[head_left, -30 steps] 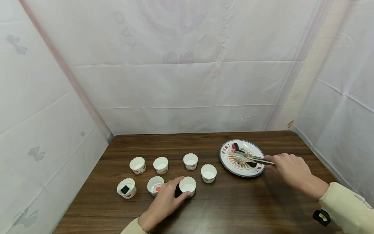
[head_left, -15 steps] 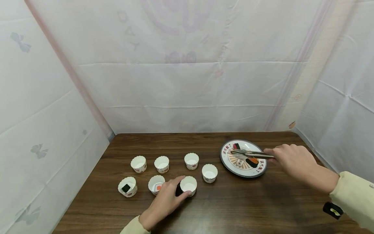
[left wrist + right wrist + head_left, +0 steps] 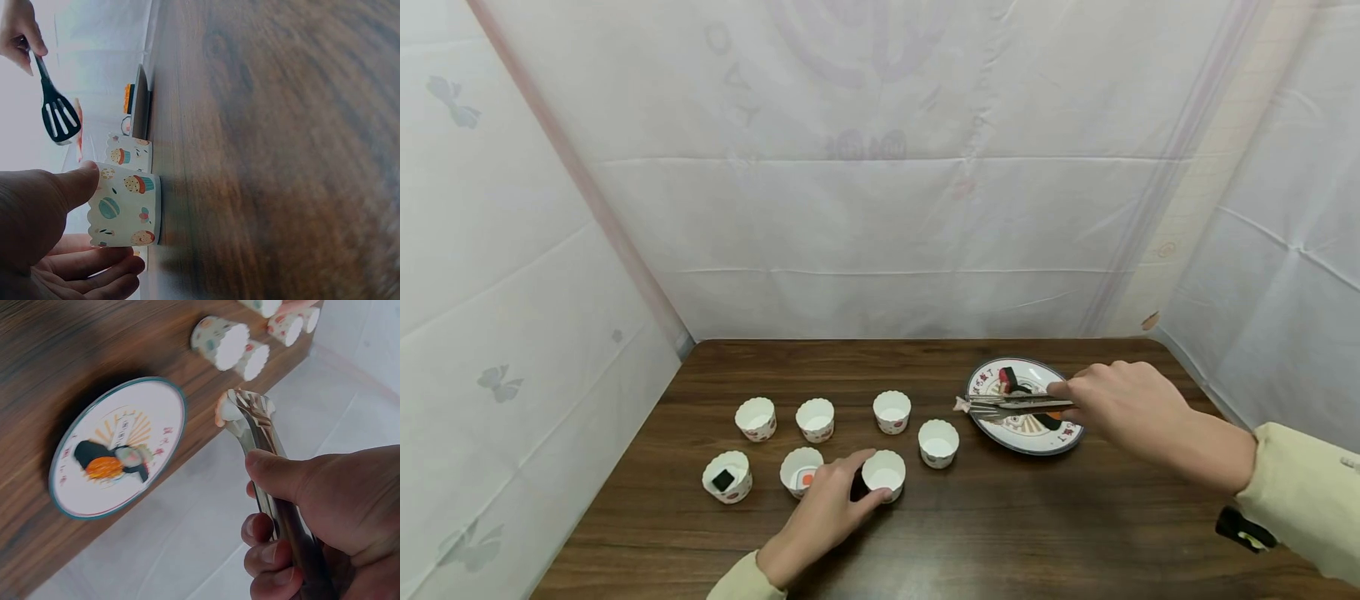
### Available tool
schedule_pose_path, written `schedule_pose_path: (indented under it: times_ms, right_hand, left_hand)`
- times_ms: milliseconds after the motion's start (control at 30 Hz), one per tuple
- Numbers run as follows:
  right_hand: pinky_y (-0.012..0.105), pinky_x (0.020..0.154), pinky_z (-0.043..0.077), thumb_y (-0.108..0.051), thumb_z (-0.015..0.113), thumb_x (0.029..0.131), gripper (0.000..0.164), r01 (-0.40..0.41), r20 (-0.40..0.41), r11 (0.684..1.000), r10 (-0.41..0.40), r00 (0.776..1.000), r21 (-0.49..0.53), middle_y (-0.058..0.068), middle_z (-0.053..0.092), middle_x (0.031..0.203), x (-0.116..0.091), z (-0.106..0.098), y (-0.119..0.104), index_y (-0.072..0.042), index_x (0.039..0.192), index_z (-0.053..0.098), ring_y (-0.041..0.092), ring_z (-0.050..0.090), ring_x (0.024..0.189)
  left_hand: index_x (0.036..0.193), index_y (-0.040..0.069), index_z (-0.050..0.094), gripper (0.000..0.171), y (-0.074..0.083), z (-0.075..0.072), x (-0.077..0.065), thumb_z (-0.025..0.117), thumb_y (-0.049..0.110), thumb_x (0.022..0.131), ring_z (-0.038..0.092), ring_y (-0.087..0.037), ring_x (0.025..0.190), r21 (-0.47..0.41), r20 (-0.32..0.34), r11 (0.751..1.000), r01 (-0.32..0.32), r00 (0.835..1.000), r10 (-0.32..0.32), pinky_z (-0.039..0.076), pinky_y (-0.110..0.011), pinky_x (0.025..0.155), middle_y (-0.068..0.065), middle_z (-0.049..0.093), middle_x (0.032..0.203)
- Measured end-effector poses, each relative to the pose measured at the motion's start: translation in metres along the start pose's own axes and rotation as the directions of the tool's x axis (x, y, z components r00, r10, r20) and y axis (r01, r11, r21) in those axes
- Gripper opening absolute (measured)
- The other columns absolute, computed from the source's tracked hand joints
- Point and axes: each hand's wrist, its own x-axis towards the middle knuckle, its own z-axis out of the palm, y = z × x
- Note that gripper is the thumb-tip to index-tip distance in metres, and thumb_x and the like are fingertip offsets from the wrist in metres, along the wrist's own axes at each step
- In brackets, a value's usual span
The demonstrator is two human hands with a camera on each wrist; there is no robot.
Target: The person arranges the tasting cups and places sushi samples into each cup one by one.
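My left hand [image 3: 827, 508] holds a white paper baking cup [image 3: 125, 212] at the table's front, thumb on one side and fingers on the other. In my right hand [image 3: 1123, 412] are metal serving tongs [image 3: 269, 447] with a slotted end, raised over the plate [image 3: 159, 400]. Their tips pinch a small white piece with an orange-pink edge [image 3: 222, 411], seemingly sushi, just past the plate's left rim. On the plate lie a black sushi piece with orange topping [image 3: 103, 467] and, partly hidden by the tongs in the head view, a red-and-black piece [image 3: 1006, 379].
More paper cups stand left and behind: one [image 3: 937, 443] between left hand and plate, others [image 3: 891, 412] along the back. The far-left cup holds a black-wrapped piece [image 3: 723, 480]; the cup beside my left hand holds an orange-and-white one [image 3: 806, 478]. Pale cloth surrounds the wooden table [image 3: 970, 542].
My right hand has lifted the tongs and moved them left; a whitish piece now shows at their tips, beyond the plate's rim. The left hand stays on its cup.
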Motion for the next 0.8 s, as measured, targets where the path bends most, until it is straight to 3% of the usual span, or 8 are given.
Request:
schedule_pose_path:
  times_ms: [233,467,800]
  right_hand:
    - [0.033,0.037,0.034,-0.024,0.087,0.079,0.019,0.070,0.004,0.997,-0.070,0.998,-0.025,-0.014,0.051,0.062,0.012,-0.008,-0.024,-0.030,0.087,0.071,0.011,0.042,0.047]
    - [0.034,0.039,0.037,-0.028,0.087,0.078,0.026,0.157,-0.030,0.987,-0.158,0.987,-0.036,-0.014,0.050,0.061,0.024,-0.007,-0.044,-0.031,0.076,0.061,0.010,0.044,0.048]
    - [0.035,0.040,0.038,-0.021,0.086,0.074,0.027,0.251,-0.039,0.968,-0.252,0.967,-0.015,-0.008,0.047,0.058,0.039,-0.004,-0.066,-0.026,0.071,0.060,0.012,0.045,0.048]
  left_hand:
    - [0.125,-0.004,0.067,0.053,-0.002,0.000,0.000,0.086,0.026,0.086,0.071,-0.028,0.106,0.006,-0.014,1.000,-0.004,1.000,0.004,0.058,-0.045,0.087,-0.016,0.073,0.116]
    - [0.126,-0.004,0.066,0.054,-0.001,0.000,0.000,0.085,0.027,0.086,0.071,-0.027,0.106,0.012,-0.003,1.000,-0.004,1.000,0.004,0.058,-0.044,0.088,-0.015,0.073,0.117]
    - [0.125,-0.004,0.066,0.054,-0.001,-0.001,0.001,0.086,0.027,0.086,0.071,-0.028,0.105,0.018,-0.011,1.000,-0.011,1.000,0.012,0.058,-0.045,0.086,-0.016,0.073,0.115]
